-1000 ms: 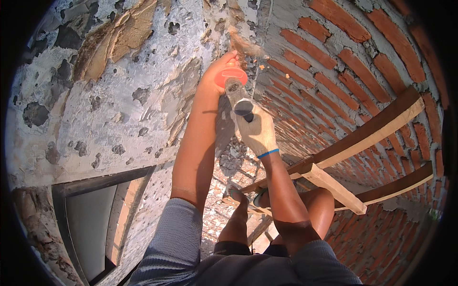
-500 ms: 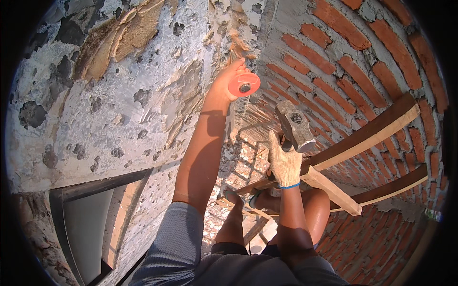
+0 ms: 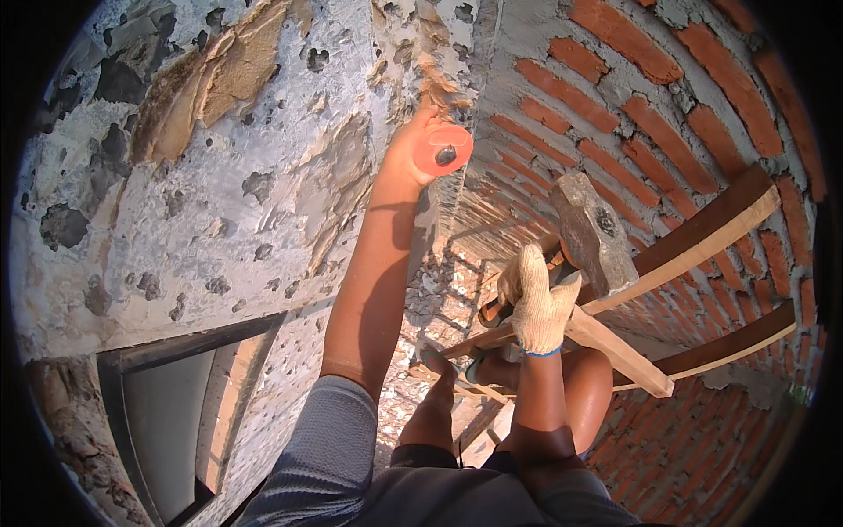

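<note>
My bare left hand (image 3: 407, 151) reaches up to the wall corner, closed around a chisel with a round red hand guard (image 3: 455, 140). The chisel's dark struck end faces me; its blade is hidden behind the hand and guard. Below and to the right, my right hand (image 3: 537, 307) wears a cream knitted glove with a blue cuff edge. It grips a club hammer (image 3: 595, 233), whose worn grey steel head is tilted and stands apart from the chisel. Most of the hammer's handle is hidden by the glove. Chipped plaster (image 3: 430, 75) shows orange-brown just above my left hand.
A pitted, whitish wall (image 3: 211, 211) rises on the left, with a dark-framed opening (image 3: 167, 413) below. Red brickwork (image 3: 580, 105) covers the right side. Timber beams (image 3: 694, 246) and a wooden strut (image 3: 619, 351) cross beside my right arm. Broken rubble (image 3: 439, 299) lies far below.
The hammer has swung right and slightly up, away from the chisel, and its head has turned. My left hand and the chisel stay nearly in place at the corner.
</note>
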The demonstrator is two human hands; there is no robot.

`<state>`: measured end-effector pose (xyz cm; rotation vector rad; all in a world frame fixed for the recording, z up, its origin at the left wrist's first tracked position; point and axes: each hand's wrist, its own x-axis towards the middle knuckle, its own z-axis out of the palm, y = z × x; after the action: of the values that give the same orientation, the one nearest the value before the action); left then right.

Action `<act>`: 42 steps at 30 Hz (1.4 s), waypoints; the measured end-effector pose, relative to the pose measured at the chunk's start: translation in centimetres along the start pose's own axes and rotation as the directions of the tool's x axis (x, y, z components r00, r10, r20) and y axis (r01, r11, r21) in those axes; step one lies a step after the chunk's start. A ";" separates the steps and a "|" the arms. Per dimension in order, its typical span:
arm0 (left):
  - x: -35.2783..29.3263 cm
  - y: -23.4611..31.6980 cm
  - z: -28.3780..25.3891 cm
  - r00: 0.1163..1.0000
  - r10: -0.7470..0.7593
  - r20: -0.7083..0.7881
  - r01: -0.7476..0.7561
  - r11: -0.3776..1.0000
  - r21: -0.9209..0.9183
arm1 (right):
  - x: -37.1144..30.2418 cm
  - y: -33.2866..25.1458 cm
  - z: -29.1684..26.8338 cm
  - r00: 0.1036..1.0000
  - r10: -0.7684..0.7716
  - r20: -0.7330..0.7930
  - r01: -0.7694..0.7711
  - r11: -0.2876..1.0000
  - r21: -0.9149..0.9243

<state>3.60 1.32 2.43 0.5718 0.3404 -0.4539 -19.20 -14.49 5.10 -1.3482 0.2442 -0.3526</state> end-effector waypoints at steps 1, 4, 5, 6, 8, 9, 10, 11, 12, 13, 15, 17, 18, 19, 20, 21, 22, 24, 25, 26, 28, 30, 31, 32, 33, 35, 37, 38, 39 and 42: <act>0.0 0.1 -0.4 0.999 0.039 0.032 -0.040 0.999 0.037 | 0.2 0.1 0.0 0.991 -0.121 0.049 0.110 0.977 0.180; 0.1 0.7 -1.7 0.999 0.032 -0.027 -0.028 0.990 0.141 | 0.1 -0.6 0.1 0.902 -0.428 0.048 0.392 0.861 0.324; 0.2 1.2 -2.0 1.000 0.022 0.013 -0.024 0.990 0.142 | 0.1 -1.1 0.1 0.868 -0.482 0.120 0.418 0.838 0.350; 0.3 1.3 -2.3 0.999 0.028 0.028 -0.032 0.990 0.140 | 0.4 -2.0 0.0 0.835 -0.529 0.154 0.460 0.823 0.333; 0.5 1.1 -2.7 0.998 0.029 0.056 -0.035 0.993 0.109 | -0.2 -3.3 1.0 0.844 -0.536 -0.027 0.531 0.825 0.193; 0.7 1.0 -2.7 0.995 0.024 0.093 -0.033 0.995 0.092 | -0.6 -3.9 1.7 0.869 -0.490 -0.066 0.493 0.845 0.209; 0.8 0.9 -2.8 0.996 0.033 0.087 -0.041 0.995 0.088 | -0.4 -4.1 2.5 0.860 -0.510 -0.010 0.492 0.824 0.283; 0.9 0.8 -2.7 0.994 0.028 0.106 -0.037 0.996 0.084 | -0.1 -4.1 3.3 0.847 -0.531 0.029 0.490 0.800 0.346; 1.0 0.8 -2.7 0.994 0.043 0.098 -0.052 0.995 0.088 | 0.2 -3.7 4.1 0.832 -0.552 0.061 0.492 0.784 0.378; 1.0 0.9 -2.7 0.994 0.019 0.109 -0.027 0.997 0.069 | 1.2 -2.6 5.2 0.854 -0.508 0.111 0.452 0.831 0.322; 1.0 1.3 -2.6 0.993 -0.040 0.108 0.035 0.998 0.048 | 2.9 0.5 6.6 0.901 -0.336 0.275 0.350 0.937 -0.004; 1.0 2.0 -2.4 0.988 -0.056 0.147 0.061 0.998 -0.030 | 3.7 3.8 6.5 0.919 -0.120 0.376 0.269 0.887 -0.374; 0.7 1.9 -2.4 0.993 -0.072 0.098 0.079 0.995 -0.061 | 3.5 5.1 6.1 0.936 0.020 0.352 0.168 0.853 -0.495; 1.1 2.1 -2.1 0.984 -0.018 0.178 0.022 1.000 -0.022 | 3.2 6.3 5.9 0.938 0.025 0.346 0.165 0.844 -0.511; 1.1 2.0 -2.0 0.989 0.020 0.145 -0.020 1.000 -0.002 | 2.5 7.3 5.5 0.968 0.143 0.204 -0.043 0.903 -0.427; 1.1 1.4 -1.8 0.994 0.043 0.098 -0.045 0.999 0.025 | 2.2 8.1 5.2 0.978 0.195 0.075 -0.174 0.960 -0.220; 1.3 0.8 -1.7 0.996 0.052 0.075 -0.057 0.996 0.062 | 1.1 8.3 4.9 0.984 0.180 -0.016 -0.180 0.983 -0.025; 1.8 0.2 -1.4 0.997 0.081 0.009 -0.081 0.994 0.072 | 1.6 8.5 4.7 0.985 0.021 0.174 0.084 0.815 -0.573; 2.0 0.0 -1.4 0.995 0.097 -0.015 -0.095 0.990 0.105 | 2.5 8.4 4.9 0.953 0.117 0.279 0.102 0.744 -0.661; 2.1 0.0 -1.5 0.991 0.124 -0.040 -0.117 0.983 0.144 | 2.2 5.9 5.1 0.931 0.200 0.304 0.079 0.704 -0.706; 2.2 0.0 -1.7 0.997 0.083 -0.007 -0.082 0.991 0.108 | 1.6 4.4 4.9 0.940 -0.144 0.309 0.308 0.747 -0.590; 2.1 0.3 -1.9 0.996 0.092 0.013 -0.092 0.994 0.054 | 1.5 4.6 5.0 0.938 0.265 0.222 -0.334 0.860 0.385; 2.0 0.3 -2.1 0.997 0.063 0.043 -0.066 0.996 0.056 | 2.4 4.9 5.3 0.953 0.180 0.244 -0.223 0.961 0.164; 1.9 0.2 -2.2 0.998 0.062 0.031 -0.064 0.996 0.069 | 2.7 5.0 5.1 0.956 0.088 0.281 -0.074 0.995 -0.061; 1.9 0.2 -2.4 0.992 0.059 0.114 -0.068 0.995 0.074 | 3.5 5.5 5.0 0.940 -0.028 0.339 0.125 0.956 -0.266; 1.5 0.0 -2.8 0.998 0.057 0.013 -0.058 0.978 0.201 | 3.6 6.3 4.1 0.960 0.000 0.280 0.145 0.855 -0.498; 1.5 -0.2 -3.3 0.996 0.089 -0.024 -0.083 0.978 0.192 | 2.9 7.0 2.4 0.970 0.140 0.197 0.000 0.816 -0.578; 1.2 -0.6 -3.6 0.999 0.047 0.001 -0.047 0.984 0.170 | 2.1 6.9 1.4 0.961 0.217 0.169 -0.067 0.781 -0.621; 1.2 -0.9 -3.9 0.998 0.056 0.017 -0.059 0.986 0.156 | 1.6 6.5 0.4 0.983 -0.073 0.166 0.156 0.811 -0.564; 0.2 -3.9 -6.0 0.999 -0.040 0.017 0.037 0.984 0.177 | 0.4 4.1 -2.9 0.989 0.139 0.055 -0.077 0.789 -0.610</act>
<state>0.69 1.89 -4.13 0.7339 0.2934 -0.5302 -19.49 -16.56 0.47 -1.9767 0.3722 -0.1044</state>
